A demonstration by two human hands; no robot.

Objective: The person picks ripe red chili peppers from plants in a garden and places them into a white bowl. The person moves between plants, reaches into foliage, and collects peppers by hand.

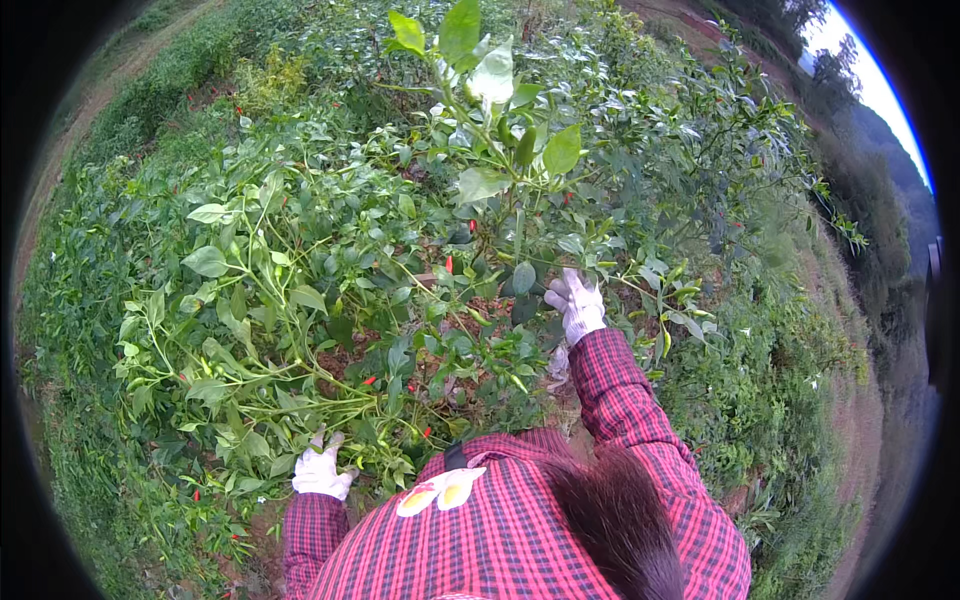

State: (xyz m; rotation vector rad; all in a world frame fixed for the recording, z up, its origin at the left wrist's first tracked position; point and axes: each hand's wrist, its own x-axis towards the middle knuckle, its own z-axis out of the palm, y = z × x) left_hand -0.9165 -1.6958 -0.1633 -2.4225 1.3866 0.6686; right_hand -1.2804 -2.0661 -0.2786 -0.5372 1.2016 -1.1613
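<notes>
My left hand (322, 472), in a white knit glove, is at the lower edge of a leafy chili pepper plant (300, 360). Its fingers reach up into the leaves, and the foliage partly covers the fingertips. Farther forward and to the right, my right hand (577, 306), also gloved in white, is at a thin branch with green chilies (682, 291). Its fingers look bent, but whether they grip the stem cannot be made out. A red chili (449, 264) hangs to the left of that hand. A tall shoot bearing green chilies (525, 148) rises in front.
Dense chili plants (360, 150) surround me, with scattered red fruit among them. Reddish soil (495, 311) shows between the stems. A dirt path (112, 79) runs along the far left, and wooded hills (889, 139) stand at the right rim.
</notes>
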